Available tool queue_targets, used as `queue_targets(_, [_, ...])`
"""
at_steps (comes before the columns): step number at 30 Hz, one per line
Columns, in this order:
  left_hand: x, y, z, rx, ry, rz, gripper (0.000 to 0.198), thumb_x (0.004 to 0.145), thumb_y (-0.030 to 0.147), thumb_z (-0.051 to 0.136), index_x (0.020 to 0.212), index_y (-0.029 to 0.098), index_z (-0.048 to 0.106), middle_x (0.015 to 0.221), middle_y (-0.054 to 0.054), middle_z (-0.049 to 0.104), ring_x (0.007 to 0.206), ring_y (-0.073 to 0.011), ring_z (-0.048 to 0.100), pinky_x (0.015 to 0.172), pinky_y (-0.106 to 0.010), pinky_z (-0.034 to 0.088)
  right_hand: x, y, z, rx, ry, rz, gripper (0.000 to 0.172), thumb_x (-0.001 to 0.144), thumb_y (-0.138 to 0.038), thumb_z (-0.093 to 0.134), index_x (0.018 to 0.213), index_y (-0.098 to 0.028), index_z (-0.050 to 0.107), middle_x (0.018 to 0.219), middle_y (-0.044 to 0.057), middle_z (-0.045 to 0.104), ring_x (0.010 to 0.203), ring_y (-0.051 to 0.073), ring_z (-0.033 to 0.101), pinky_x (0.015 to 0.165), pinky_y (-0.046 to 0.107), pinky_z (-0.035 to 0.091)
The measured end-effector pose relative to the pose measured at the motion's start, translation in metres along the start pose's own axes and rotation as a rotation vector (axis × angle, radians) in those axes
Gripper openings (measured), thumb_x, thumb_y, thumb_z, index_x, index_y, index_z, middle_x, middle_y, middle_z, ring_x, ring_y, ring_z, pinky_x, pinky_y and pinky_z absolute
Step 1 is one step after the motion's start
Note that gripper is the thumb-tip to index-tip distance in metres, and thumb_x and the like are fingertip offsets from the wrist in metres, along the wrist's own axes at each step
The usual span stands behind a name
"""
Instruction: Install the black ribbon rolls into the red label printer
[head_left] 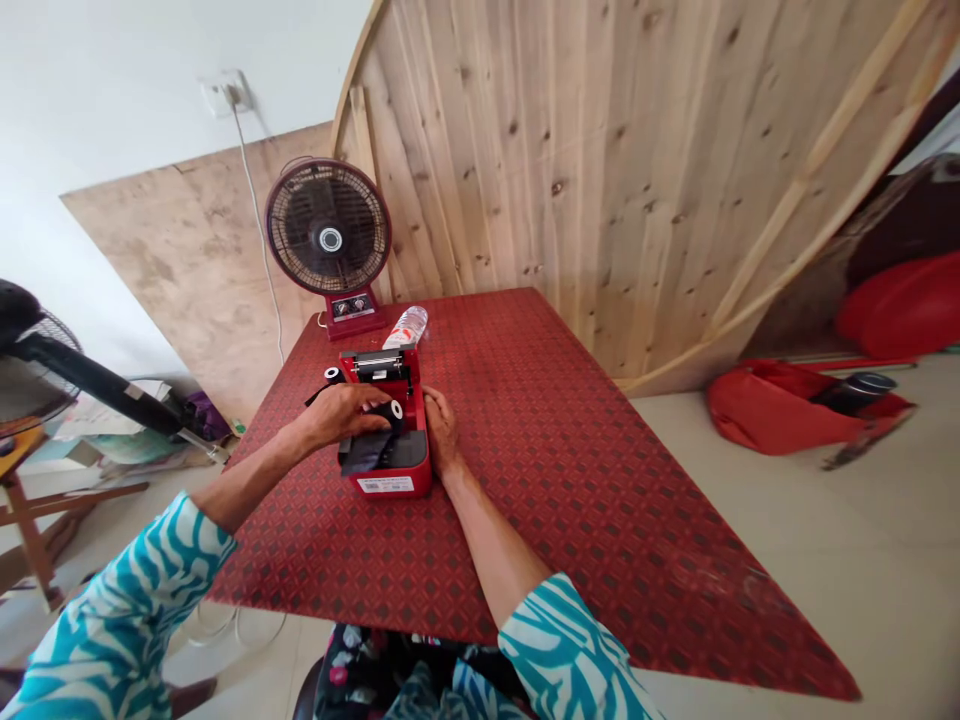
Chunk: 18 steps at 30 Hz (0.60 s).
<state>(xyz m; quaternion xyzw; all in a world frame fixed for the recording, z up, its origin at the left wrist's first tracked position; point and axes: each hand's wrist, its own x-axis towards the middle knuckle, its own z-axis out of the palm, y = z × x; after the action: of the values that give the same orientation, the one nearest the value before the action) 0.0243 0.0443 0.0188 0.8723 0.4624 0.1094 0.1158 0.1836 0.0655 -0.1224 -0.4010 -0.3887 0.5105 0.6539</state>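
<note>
Head view is looking down at a red thermal printer [386, 483] standing open near the table's near edge, with its black roller assembly [381, 366] showing at the far end. The left hand [341, 415] is cupping a black ribbon roll [391, 411] above the printer, fingers together and curled over it, while a loose black ribbon [366, 452] is lying across the printer's well. The right hand [442, 432] is clasping the printer's right side, fingers together. A small second roll [333, 374] is sitting by the far left corner (white core showing). So far, the ribbon is lying unthreaded. Beyond, a plastic water bottle [405, 328] is lying on the red patterned table [570, 480], below a desk fan [328, 228] at upper centre.
</note>
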Motion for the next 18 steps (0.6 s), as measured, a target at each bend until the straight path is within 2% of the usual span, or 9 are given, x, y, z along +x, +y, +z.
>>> queue_targets(4, [0.014, 0.01, 0.006, 0.266, -0.146, -0.122, 0.032, 0.081, 0.038, 0.066, 0.109, 0.023, 0.069, 0.105, -0.006, 0.073, 0.094, -0.025, 0.068, 0.077, -0.03, 0.049, 0.0, 0.0, 0.001, 0.0, 0.015, -0.006, 0.031, 0.081, -0.04, 0.051, 0.101, -0.024, 0.067, 0.108, 0.001, 0.071, 0.105, 0.02, 0.061, 0.098, 0.036, 0.043])
queue_targets(7, [0.025, 0.016, 0.011, 0.424, -0.24, -0.143, 0.03, 0.081, 0.037, 0.065, 0.108, 0.024, 0.069, 0.103, -0.009, 0.073, 0.096, -0.0291, 0.068, 0.075, -0.032, 0.049, -0.001, 0.0, 0.002, 0.018, 0.004, -0.001, 0.03, 0.082, -0.04, 0.05, 0.102, -0.026, 0.067, 0.107, 0.0, 0.071, 0.104, 0.019, 0.061, 0.097, 0.035, 0.044])
queue_targets(12, [0.04, 0.011, 0.018, 0.452, -0.321, -0.105, 0.02, 0.078, 0.027, 0.066, 0.096, 0.023, 0.072, 0.096, -0.009, 0.074, 0.094, -0.0293, 0.068, 0.071, -0.03, 0.049, -0.001, -0.001, 0.003, 0.015, -0.005, -0.023, 0.029, 0.084, -0.039, 0.048, 0.102, -0.026, 0.067, 0.107, 0.001, 0.07, 0.103, 0.018, 0.061, 0.095, 0.034, 0.045])
queue_targets(15, [0.035, 0.001, 0.016, 0.314, -0.312, -0.012, 0.02, 0.081, 0.031, 0.063, 0.097, 0.024, 0.072, 0.101, -0.006, 0.074, 0.097, -0.0254, 0.068, 0.077, -0.028, 0.049, -0.003, -0.005, 0.003, -0.006, -0.004, -0.029, 0.03, 0.084, -0.039, 0.047, 0.102, -0.025, 0.066, 0.108, 0.001, 0.07, 0.102, 0.019, 0.061, 0.095, 0.035, 0.045])
queue_targets(18, [0.013, -0.005, 0.008, 0.044, -0.135, 0.057, 0.031, 0.088, 0.038, 0.053, 0.107, 0.02, 0.07, 0.109, -0.008, 0.072, 0.1, -0.0224, 0.067, 0.085, -0.029, 0.05, -0.005, -0.009, 0.003, -0.011, -0.009, -0.015, 0.03, 0.084, -0.039, 0.046, 0.103, -0.025, 0.066, 0.107, 0.001, 0.07, 0.102, 0.019, 0.062, 0.095, 0.035, 0.045])
